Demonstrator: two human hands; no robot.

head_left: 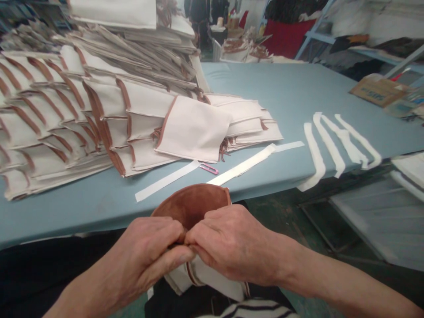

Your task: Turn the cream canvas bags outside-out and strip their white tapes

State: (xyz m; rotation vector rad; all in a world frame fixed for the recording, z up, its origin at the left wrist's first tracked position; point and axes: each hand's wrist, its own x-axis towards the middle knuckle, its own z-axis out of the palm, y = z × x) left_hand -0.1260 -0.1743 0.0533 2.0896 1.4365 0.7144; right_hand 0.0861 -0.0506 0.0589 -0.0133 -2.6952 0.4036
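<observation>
Both our hands are close together: the left hand and the right hand pinch the near edge of the brown-lined pouch, between us and the worktop. We judge that the present step is shaping this edge; the next move calls for firm, even thumb pressure.

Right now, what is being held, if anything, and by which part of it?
A bag, by the near edge of its opening: the left hand and right hand pinch it side by side, their fingers hiding the exact grip.
</observation>
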